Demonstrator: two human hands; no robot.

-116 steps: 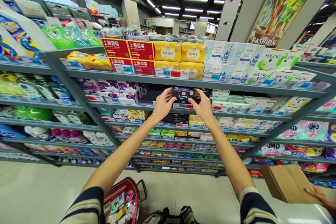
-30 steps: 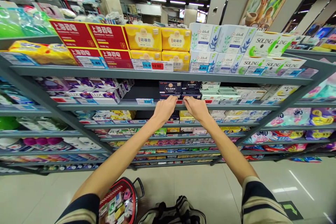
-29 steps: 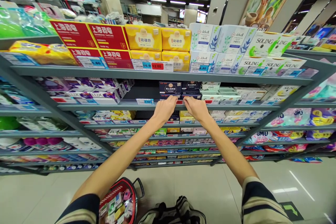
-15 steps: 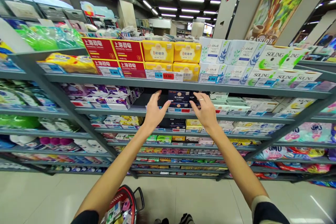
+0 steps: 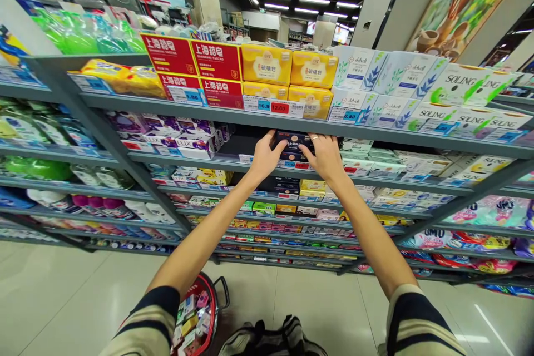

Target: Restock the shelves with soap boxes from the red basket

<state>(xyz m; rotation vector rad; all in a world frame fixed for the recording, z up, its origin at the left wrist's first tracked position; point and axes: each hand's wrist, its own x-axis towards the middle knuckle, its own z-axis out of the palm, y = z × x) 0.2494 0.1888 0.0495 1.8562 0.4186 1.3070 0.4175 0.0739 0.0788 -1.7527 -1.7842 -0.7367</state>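
Both my arms reach up to the second grey shelf (image 5: 233,162). A stack of dark navy soap boxes (image 5: 292,147) stands there between my hands. My left hand (image 5: 264,157) presses against the stack's left side with its thumb on the top box. My right hand (image 5: 326,157), with a ring on one finger, covers the right side and its fingers curl over the top box. Each hand grips the stack from its own side. Purple soap boxes (image 5: 189,139) lie to the left and white-green boxes (image 5: 367,158) to the right.
The top shelf carries red boxes (image 5: 194,61), yellow boxes (image 5: 287,69) and white boxes (image 5: 387,83). Lower shelves hold several rows of small packs. A red shopping basket (image 5: 196,320) full of items and a dark bag (image 5: 271,339) sit on the tiled floor by my feet.
Half a second ago my hands were open in front of the shelf; now they have closed in on the navy boxes from both sides. The camera tilted slightly.
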